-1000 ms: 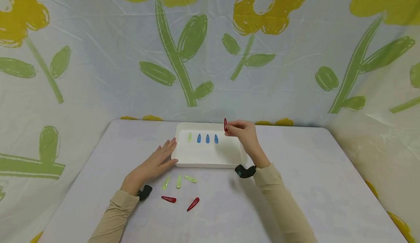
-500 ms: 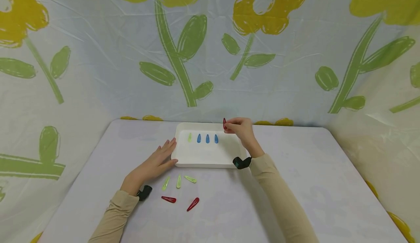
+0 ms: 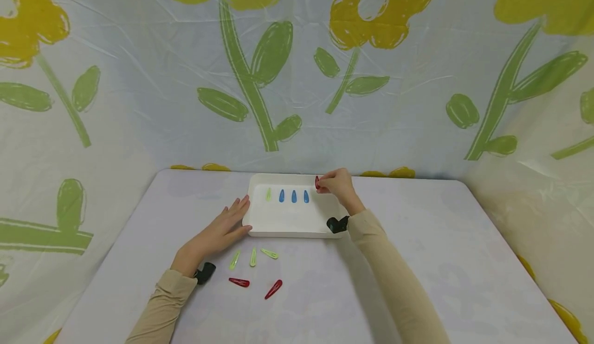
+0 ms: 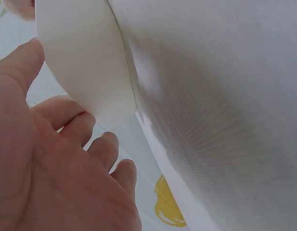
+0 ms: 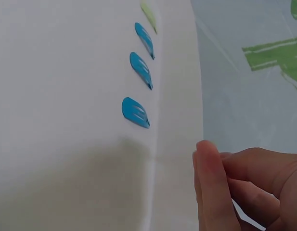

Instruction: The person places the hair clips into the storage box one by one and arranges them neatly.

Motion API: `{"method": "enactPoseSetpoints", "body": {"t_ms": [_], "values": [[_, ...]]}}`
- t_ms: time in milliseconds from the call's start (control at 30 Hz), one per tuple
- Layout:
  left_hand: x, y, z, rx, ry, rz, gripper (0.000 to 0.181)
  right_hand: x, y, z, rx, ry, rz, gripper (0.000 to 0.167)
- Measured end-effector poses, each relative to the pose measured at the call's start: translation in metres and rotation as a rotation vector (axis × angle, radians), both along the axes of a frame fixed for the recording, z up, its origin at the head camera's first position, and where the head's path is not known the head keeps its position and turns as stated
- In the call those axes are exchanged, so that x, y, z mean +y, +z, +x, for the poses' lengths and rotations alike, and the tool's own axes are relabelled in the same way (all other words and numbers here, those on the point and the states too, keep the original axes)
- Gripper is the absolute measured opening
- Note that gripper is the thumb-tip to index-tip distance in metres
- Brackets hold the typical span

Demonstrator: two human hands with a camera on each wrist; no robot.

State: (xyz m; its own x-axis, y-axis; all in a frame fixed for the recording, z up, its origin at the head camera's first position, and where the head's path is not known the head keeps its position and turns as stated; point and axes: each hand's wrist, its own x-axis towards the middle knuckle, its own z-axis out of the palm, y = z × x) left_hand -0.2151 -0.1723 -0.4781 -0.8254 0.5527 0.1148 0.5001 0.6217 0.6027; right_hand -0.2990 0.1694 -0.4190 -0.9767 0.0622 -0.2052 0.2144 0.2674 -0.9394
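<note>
My right hand (image 3: 340, 185) pinches a red hair clip (image 3: 317, 182) between thumb and fingers, over the back right part of a white tray (image 3: 292, 225). In the right wrist view the fingers hide that clip. Inside the tray one green hair clip (image 3: 268, 194) and three blue hair clips, the rightmost (image 5: 135, 113) nearest my right hand, lie in a row. My left hand (image 3: 218, 233) rests against the tray's left side with its fingers extended; its fingertips (image 4: 83, 120) touch the tray wall in the left wrist view.
In front of the tray lie three green hair clips, one in the middle (image 3: 252, 257), and two red ones, a left clip (image 3: 238, 282) and a right clip (image 3: 273, 289). A flower-patterned curtain (image 3: 306, 137) stands behind the table (image 3: 417, 261).
My right hand first moves slightly left and up, then lowers toward the tray with the red hair clip. My left hand and the other clips stay in place.
</note>
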Motion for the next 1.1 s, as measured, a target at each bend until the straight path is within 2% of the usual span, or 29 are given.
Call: {"method": "enactPoseSetpoints", "body": {"t_ms": [400, 500, 733, 1100], "values": [[0.000, 0.001, 0.000, 0.004, 0.005, 0.003, 0.073, -0.007, -0.015, -0.007, -0.063, -0.009, 0.274, 0.010], [0.000, 0.001, 0.000, -0.012, 0.007, -0.006, 0.073, -0.007, -0.016, -0.005, -0.075, -0.014, 0.301, 0.008], [0.000, 0.001, 0.001, -0.030, 0.007, -0.013, 0.074, -0.006, -0.022, -0.003, -0.124, -0.034, 0.259, 0.011], [0.001, 0.001, 0.000, -0.022, 0.001, -0.011, 0.074, -0.005, -0.028, -0.010, -0.177, -0.024, 0.385, 0.012]]}}
